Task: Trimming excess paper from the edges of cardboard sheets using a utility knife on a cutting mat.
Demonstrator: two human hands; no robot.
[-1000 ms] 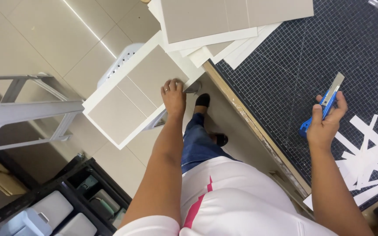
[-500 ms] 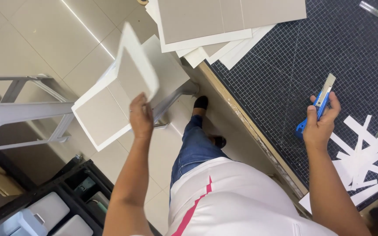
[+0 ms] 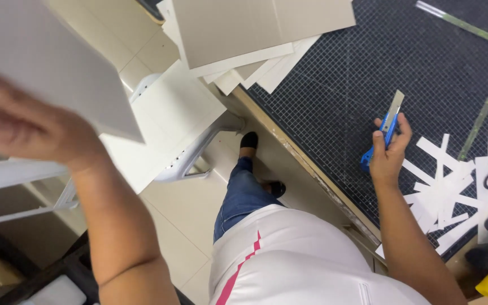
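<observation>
Grey board [image 3: 57, 62], big, stiff and probably light, is raised at upper left, pinched at its lower edge by the blurred left hand [image 3: 24, 127]; a hold nearer the middle should steady it. Right hand [image 3: 388, 152] is closed round a blue knife [image 3: 382, 131] over the mat [image 3: 368, 68].

Single view, head-worn: looks steeply down, close over the bench's [image 3: 312, 164] near edge (floor alongside); no second view.

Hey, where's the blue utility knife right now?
In the head view, the blue utility knife is right of centre, held in the right hand above the black cutting mat, beside white paper strips.
</observation>
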